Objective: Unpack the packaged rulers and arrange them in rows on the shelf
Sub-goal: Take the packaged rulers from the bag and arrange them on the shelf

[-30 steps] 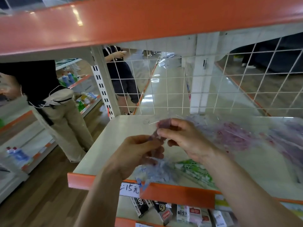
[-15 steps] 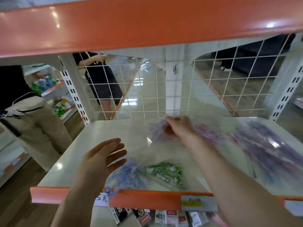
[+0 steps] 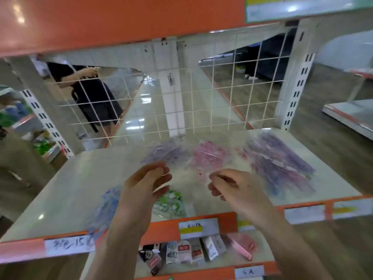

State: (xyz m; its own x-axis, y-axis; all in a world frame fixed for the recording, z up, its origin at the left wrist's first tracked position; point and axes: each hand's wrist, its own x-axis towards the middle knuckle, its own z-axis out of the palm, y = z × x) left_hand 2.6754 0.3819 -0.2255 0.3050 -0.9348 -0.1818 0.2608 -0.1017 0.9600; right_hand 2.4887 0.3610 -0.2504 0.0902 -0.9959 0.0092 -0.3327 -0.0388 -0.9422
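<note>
On the white shelf (image 3: 70, 188), unpacked rulers lie in loose piles: a lilac pile (image 3: 167, 152) at the back middle, a pink pile (image 3: 207, 156) beside it, and a large purple pile (image 3: 278, 166) at the right. A blue pack of rulers (image 3: 107, 205) lies near the front edge, partly under my left forearm. A green pack (image 3: 171, 201) lies between my wrists. My left hand (image 3: 147, 182) hovers over the shelf's middle with relaxed fingers. My right hand (image 3: 232, 188) hovers beside it, fingers loosely curled, with nothing visible in it. The picture is blurred.
A white wire grid (image 3: 181, 98) closes the shelf's back. An orange-edged upper shelf (image 3: 121, 21) hangs low overhead. Small boxed goods (image 3: 181, 253) fill the shelf below. One person (image 3: 94, 98) stands behind the grid and another (image 3: 16, 158) at the left.
My right hand left the lilac rulers at the back and drew back toward me. Both hands now hover side by side over the shelf's middle. The view swung left.
</note>
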